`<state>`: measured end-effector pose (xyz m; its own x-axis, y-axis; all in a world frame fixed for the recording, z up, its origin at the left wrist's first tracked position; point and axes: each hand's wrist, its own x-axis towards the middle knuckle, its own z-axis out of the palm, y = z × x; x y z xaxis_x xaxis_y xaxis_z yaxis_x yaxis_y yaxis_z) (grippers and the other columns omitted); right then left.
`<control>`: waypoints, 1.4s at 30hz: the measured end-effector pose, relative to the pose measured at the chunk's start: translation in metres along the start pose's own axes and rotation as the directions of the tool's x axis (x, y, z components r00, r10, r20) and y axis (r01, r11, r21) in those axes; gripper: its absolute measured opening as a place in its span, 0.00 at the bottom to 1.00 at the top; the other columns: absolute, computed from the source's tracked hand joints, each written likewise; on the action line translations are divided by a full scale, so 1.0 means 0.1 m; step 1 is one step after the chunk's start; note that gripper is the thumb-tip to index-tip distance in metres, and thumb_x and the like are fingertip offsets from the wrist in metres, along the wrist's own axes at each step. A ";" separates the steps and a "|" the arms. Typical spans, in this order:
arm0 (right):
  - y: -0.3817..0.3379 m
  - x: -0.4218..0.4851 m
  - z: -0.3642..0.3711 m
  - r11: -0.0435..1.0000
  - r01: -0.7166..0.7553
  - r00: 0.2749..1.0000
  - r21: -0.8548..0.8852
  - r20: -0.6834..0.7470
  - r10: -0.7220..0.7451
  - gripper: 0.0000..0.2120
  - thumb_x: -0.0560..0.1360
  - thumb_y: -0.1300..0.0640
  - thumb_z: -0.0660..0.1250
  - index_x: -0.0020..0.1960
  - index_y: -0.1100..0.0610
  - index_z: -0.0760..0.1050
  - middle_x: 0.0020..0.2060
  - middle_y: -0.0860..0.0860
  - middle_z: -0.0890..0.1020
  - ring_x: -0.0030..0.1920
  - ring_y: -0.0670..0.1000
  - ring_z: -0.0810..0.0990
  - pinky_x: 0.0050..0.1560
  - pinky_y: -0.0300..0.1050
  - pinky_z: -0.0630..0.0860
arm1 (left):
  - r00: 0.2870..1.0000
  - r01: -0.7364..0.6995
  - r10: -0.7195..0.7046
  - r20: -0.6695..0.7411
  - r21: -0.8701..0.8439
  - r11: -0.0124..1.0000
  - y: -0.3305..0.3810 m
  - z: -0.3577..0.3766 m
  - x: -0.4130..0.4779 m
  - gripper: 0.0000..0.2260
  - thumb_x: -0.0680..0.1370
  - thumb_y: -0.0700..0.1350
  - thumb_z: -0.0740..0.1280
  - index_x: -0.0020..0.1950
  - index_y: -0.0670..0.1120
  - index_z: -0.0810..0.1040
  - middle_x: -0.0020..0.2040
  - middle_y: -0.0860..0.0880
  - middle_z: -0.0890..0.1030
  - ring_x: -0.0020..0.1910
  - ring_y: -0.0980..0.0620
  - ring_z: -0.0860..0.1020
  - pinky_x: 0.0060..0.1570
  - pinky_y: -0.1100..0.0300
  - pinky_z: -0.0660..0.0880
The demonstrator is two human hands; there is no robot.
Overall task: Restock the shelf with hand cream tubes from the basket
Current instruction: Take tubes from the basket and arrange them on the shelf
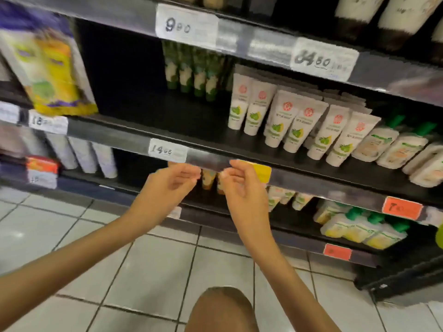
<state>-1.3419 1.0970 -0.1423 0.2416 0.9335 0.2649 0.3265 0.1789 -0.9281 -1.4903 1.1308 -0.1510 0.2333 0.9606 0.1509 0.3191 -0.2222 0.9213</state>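
Observation:
White hand cream tubes (297, 125) with a red seal and green fruit stand cap-down in rows on the middle shelf (167, 121), to the right of a wide bare stretch. Darker green tubes (191, 75) stand further back. My left hand (172, 182) and my right hand (242, 188) hover side by side just below that shelf's front rail, fingers loosely curled with nothing in them. Between the hands, two orange-toned tubes (208, 179) show on the lower shelf, partly hidden. No basket is in view.
Price tags line the rails, including a "14" tag (167, 150) and a yellow tag (262, 173) behind my right fingers. Green-capped pouches (388, 144) lie right of the tubes. A yellow packet (52, 75) hangs at left. My knee (223, 310) is over the tiled floor.

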 end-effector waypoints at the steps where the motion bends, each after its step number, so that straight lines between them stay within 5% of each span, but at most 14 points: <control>1: -0.10 -0.06 0.28 1.000 0.027 0.997 0.014 0.077 -0.028 0.09 0.76 0.57 0.64 0.56 0.49 0.71 0.46 0.44 0.78 0.49 0.41 0.77 0.49 0.31 0.74 | 1.000 0.015 -0.015 -0.010 0.058 0.998 -0.09 -0.29 -0.14 0.09 0.76 0.40 0.66 0.54 0.50 0.79 0.50 0.56 0.81 0.51 0.63 0.79 0.53 0.71 0.74; 6: -0.65 -0.62 1.78 0.991 0.066 0.877 0.115 0.466 -0.113 0.14 0.76 0.55 0.65 0.61 0.54 0.71 0.48 0.47 0.78 0.49 0.43 0.77 0.51 0.34 0.75 | 0.972 0.158 -0.122 -0.202 0.174 0.972 -0.42 -1.85 -0.99 0.10 0.76 0.34 0.64 0.56 0.41 0.77 0.54 0.44 0.81 0.53 0.50 0.79 0.59 0.58 0.73; 12: -1.05 -1.44 3.26 0.967 0.071 0.714 0.243 0.665 -0.220 0.10 0.75 0.60 0.65 0.57 0.55 0.73 0.44 0.42 0.78 0.44 0.34 0.77 0.45 0.24 0.69 | 0.834 0.262 -0.158 -0.530 0.128 0.956 -0.85 -3.38 -2.22 0.10 0.76 0.33 0.63 0.57 0.40 0.77 0.53 0.44 0.81 0.50 0.55 0.79 0.58 0.63 0.72; 15: -1.08 -1.87 3.85 0.968 0.079 0.628 0.237 0.742 -0.233 0.09 0.75 0.64 0.65 0.54 0.57 0.74 0.42 0.43 0.78 0.40 0.30 0.76 0.42 0.22 0.68 | 0.669 0.327 -0.176 -0.722 0.073 0.942 -1.20 -3.87 -2.98 0.11 0.76 0.33 0.63 0.56 0.42 0.77 0.51 0.45 0.80 0.40 0.70 0.76 0.53 0.68 0.72; 19: -1.17 -2.28 4.46 0.972 0.127 0.506 0.198 0.830 -0.235 0.08 0.74 0.67 0.65 0.54 0.61 0.73 0.39 0.47 0.76 0.35 0.30 0.75 0.39 0.21 0.68 | 0.395 0.475 -0.238 -0.888 -0.024 0.879 -1.64 -4.23 -3.98 0.10 0.76 0.34 0.63 0.56 0.40 0.78 0.49 0.48 0.80 0.36 0.74 0.75 0.46 0.77 0.70; 24: -1.26 -2.56 5.10 0.973 0.190 0.447 0.133 0.871 -0.206 0.10 0.75 0.66 0.64 0.56 0.65 0.74 0.43 0.53 0.77 0.42 0.45 0.74 0.41 0.20 0.66 | 0.199 0.612 -0.301 -0.933 -0.122 0.781 -1.97 -4.27 -4.62 0.09 0.76 0.35 0.64 0.53 0.41 0.80 0.49 0.44 0.82 0.46 0.53 0.77 0.49 0.63 0.70; 28: -1.15 -2.64 5.49 0.980 0.197 0.415 0.003 0.906 -0.086 0.13 0.76 0.64 0.64 0.60 0.67 0.72 0.49 0.60 0.78 0.48 0.52 0.76 0.38 0.22 0.66 | 0.225 0.675 -0.404 -0.887 -0.157 0.721 -2.25 -4.13 -4.56 0.10 0.75 0.35 0.64 0.54 0.40 0.80 0.49 0.43 0.82 0.46 0.51 0.78 0.50 0.62 0.71; 32: -1.02 -2.52 5.82 0.953 0.255 0.382 -0.166 0.922 0.059 0.12 0.76 0.63 0.63 0.57 0.68 0.74 0.48 0.62 0.79 0.51 0.56 0.78 0.48 0.41 0.69 | 0.199 0.700 -0.544 -0.815 -0.271 0.661 -2.53 -4.22 -4.38 0.10 0.75 0.36 0.64 0.54 0.39 0.79 0.52 0.41 0.82 0.53 0.46 0.79 0.55 0.58 0.71; 34: -0.97 -2.48 5.98 0.920 0.334 0.233 -0.205 0.964 0.130 0.06 0.77 0.63 0.62 0.49 0.64 0.75 0.41 0.59 0.75 0.44 0.52 0.73 0.45 0.44 0.68 | 0.193 0.778 -0.601 -0.776 -0.252 0.575 -2.70 -4.26 -4.28 0.10 0.75 0.38 0.64 0.54 0.39 0.79 0.53 0.41 0.81 0.55 0.44 0.78 0.54 0.58 0.70; 37: -0.91 -2.47 6.20 0.821 0.528 -0.049 -0.219 0.957 0.287 0.13 0.77 0.61 0.60 0.34 0.60 0.69 0.35 0.58 0.70 0.38 0.51 0.69 0.39 0.41 0.65 | 0.234 0.908 -0.718 -0.656 -0.117 0.402 -2.95 -4.21 -4.09 0.11 0.76 0.39 0.61 0.54 0.38 0.78 0.55 0.40 0.80 0.57 0.44 0.77 0.53 0.57 0.70; 40: -0.80 -2.52 6.35 0.718 0.643 -0.268 -0.269 0.798 0.539 0.05 0.78 0.61 0.59 0.44 0.60 0.71 0.37 0.55 0.73 0.37 0.49 0.72 0.37 0.38 0.66 | 0.222 0.952 -0.824 -0.521 -0.067 0.299 -3.23 -4.12 -3.91 0.13 0.77 0.38 0.59 0.58 0.34 0.74 0.59 0.37 0.77 0.59 0.42 0.75 0.54 0.56 0.70; 42: -0.71 -2.56 6.43 0.678 0.658 -0.351 -0.328 0.662 0.662 0.04 0.78 0.63 0.60 0.45 0.60 0.72 0.36 0.53 0.73 0.34 0.46 0.72 0.36 0.36 0.66 | 0.213 0.959 -0.859 -0.465 -0.068 0.275 -3.36 -4.10 -3.85 0.13 0.76 0.38 0.59 0.59 0.34 0.73 0.59 0.37 0.76 0.59 0.42 0.75 0.55 0.56 0.71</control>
<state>-2.0147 1.0452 -0.3129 -0.4740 -0.0035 -0.8805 0.6803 0.6334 -0.3687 -2.0636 0.9044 -0.3712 -0.6516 0.4733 -0.5927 0.2492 0.8717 0.4220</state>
